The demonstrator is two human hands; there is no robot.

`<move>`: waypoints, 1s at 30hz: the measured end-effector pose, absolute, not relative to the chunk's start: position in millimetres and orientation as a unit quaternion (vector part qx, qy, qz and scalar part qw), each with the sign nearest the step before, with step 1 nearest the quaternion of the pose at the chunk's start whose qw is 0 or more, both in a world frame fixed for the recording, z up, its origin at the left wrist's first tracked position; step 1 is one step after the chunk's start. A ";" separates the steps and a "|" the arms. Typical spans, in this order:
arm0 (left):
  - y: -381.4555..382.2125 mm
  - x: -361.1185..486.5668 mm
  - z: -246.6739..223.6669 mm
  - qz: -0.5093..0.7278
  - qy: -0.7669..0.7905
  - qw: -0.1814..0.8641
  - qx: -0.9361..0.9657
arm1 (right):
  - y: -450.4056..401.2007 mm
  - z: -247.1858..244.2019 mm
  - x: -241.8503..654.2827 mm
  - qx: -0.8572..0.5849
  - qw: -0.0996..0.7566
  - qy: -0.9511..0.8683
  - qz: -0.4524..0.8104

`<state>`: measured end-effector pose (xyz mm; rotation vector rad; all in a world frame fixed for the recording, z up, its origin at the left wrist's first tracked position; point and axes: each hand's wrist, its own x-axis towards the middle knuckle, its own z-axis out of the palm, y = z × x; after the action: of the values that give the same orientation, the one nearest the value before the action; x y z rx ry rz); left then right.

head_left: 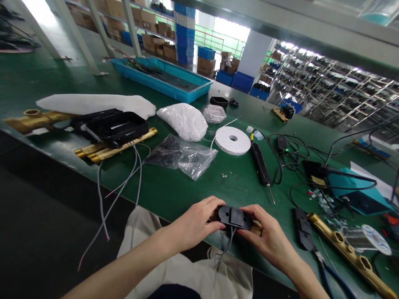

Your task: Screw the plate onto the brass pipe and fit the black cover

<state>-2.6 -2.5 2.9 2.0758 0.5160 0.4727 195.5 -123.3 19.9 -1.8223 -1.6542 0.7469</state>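
A black plastic piece (236,216) with a raised square middle lies over a brass part (257,227) near the front edge of the green table. My left hand (195,220) grips its left end between thumb and fingers. At the other end, my right hand (264,232) is closed on the same piece. Grey wires (228,245) hang from its middle towards my lap. Several tiny screws (224,175) lie on the table beyond my hands. A black electric screwdriver (260,164) rests behind my right hand, its bit pointing towards me.
Right: a brass pipe (352,251), a second black piece (303,228), blue-handled pliers (332,274) and a solder spool (369,238). Behind: a white tape roll (232,140), plastic bags (183,120) and a blue tray (165,83). Left: black housings (114,126) on brass pipes, wires dangling over the edge.
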 end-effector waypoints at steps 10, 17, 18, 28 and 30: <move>-0.5 4.6 6.2 0.180 0.164 0.419 0.875 | -130.5 10.9 190.7 -0.685 0.307 -0.609 0.256; 0.5 8.1 8.3 0.143 0.160 0.405 0.889 | -136.0 13.6 195.0 -0.681 0.325 -0.588 0.292; 1.0 8.6 8.5 0.139 0.160 0.405 0.889 | -136.3 14.0 195.2 -0.683 0.322 -0.592 0.283; 5.0 12.7 13.8 0.087 0.169 0.430 0.883 | -135.7 21.5 195.4 -0.688 0.288 -0.618 0.248; 6.0 15.8 13.0 0.078 0.175 0.441 0.877 | -134.6 22.3 196.3 -0.691 0.277 -0.624 0.238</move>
<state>15.8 6.0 13.0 2.1777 0.4347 0.1932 196.3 -134.6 22.3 -1.8552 -1.6753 0.6404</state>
